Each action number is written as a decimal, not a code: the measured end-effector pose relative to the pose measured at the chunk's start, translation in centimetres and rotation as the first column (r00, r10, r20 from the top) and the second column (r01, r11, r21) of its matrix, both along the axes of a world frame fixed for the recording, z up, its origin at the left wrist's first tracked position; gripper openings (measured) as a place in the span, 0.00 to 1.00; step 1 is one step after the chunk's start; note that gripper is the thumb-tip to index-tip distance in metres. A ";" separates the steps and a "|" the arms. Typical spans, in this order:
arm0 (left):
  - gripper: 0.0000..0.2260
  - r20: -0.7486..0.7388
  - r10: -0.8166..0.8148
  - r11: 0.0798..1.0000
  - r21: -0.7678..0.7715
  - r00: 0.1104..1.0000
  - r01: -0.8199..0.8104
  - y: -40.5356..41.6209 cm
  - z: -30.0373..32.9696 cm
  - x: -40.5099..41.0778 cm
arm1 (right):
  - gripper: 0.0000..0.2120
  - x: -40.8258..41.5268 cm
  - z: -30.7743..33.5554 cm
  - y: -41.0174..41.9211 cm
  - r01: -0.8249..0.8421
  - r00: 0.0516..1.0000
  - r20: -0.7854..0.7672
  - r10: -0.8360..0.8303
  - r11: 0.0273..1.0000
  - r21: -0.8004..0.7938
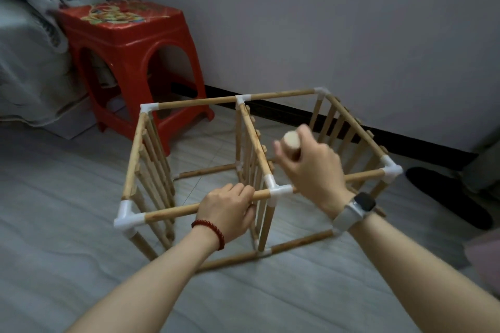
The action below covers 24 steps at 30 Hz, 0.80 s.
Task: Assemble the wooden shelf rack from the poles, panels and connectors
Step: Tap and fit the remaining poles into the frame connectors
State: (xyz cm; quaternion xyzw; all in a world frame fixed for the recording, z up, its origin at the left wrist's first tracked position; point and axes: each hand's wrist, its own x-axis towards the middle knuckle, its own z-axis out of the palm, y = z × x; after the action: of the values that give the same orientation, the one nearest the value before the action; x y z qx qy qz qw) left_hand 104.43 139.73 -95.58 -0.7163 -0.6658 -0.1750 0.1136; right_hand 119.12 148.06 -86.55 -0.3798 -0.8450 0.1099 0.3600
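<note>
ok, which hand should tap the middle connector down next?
Probably right. The right hand already grips a wooden block, raised just above the connector. The left hand grips the front pole, steadying it.

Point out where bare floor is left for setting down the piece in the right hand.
Bare floor lies left of the rack, below the red stool, and nearer the camera under both forearms. It is crowded right of the rack, by the dark slipper.

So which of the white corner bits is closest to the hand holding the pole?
The T-shaped white connector in the middle of the near top rail. It sits just right of the left hand gripping the pole; the other connectors are at the frame's corners.
</note>
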 end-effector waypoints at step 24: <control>0.19 0.313 -0.002 0.978 -0.196 0.950 0.066 6.3 3.4 8.9 | 0.20 15.1 5.6 8.7 0.447 0.885 -0.093 -0.455 0.889 -0.097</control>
State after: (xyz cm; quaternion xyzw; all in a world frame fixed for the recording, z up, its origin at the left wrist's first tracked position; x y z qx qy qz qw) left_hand 113.34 146.07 -92.18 -0.6990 -0.6772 -0.2187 -0.0698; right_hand 134.24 156.74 -81.00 -0.5718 -0.7072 0.0752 0.4091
